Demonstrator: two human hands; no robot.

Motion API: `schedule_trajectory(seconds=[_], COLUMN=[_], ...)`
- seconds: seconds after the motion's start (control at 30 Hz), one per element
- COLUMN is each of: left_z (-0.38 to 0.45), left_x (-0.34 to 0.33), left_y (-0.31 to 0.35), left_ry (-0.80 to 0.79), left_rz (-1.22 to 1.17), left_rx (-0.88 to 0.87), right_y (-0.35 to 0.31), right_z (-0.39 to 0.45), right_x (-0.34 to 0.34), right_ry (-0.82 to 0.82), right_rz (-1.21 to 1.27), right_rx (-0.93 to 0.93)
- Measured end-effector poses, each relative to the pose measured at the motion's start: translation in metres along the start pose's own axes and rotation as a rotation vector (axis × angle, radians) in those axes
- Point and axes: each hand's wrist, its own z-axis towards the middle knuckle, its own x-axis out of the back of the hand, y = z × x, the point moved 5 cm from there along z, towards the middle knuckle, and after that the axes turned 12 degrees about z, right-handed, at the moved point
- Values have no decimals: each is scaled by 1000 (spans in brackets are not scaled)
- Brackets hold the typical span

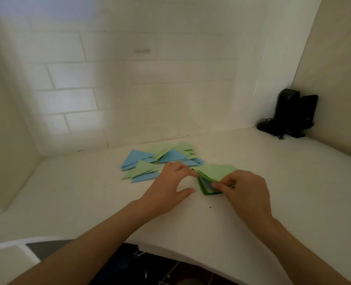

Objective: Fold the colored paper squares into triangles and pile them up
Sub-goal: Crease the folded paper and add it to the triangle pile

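A stack of colored paper squares [206,187] lies on the white counter [252,233], with a light green sheet [217,171] on top. My right hand [245,190] pinches the near edge of the top sheets. My left hand [171,189] touches the stack's left corner with its fingertips, thumb spread apart. A loose pile of folded blue and light green triangles [160,161] lies behind and to the left of the stack.
A tiled wall [129,89] closes the back of the counter. Black speakers with a cable [292,116] stand in the far right corner. The counter's front edge [170,251] curves near my arms, with dark floor below.
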Motion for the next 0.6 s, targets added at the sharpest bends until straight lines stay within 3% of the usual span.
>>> schedule_trajectory(seconds=[0.1,0.2,0.3,0.4,0.5,0.6], left_z=[-6,-12,-23,-41,-59,-70], left_x=[1,9,19,22,20,20], left_y=[-4,-4,-1,4,6,1], left_ry=[-14,33,78,-17,-118,-116], left_rz=[-21,-44,-27,-40,-20,-23], left_rx=[35,56,28,-47,-83,-52], right_y=[-5,-26,-53,-69,-67,-57], right_z=[-1,-9,-27,-46,-57,-62], right_x=[15,20,5,-17,-35,-46], right_ry=[100,136,51,-70,-195,-282], right_rz=[61,105,59,4,-20,35], right_rx=[17,188,334,434,405,313])
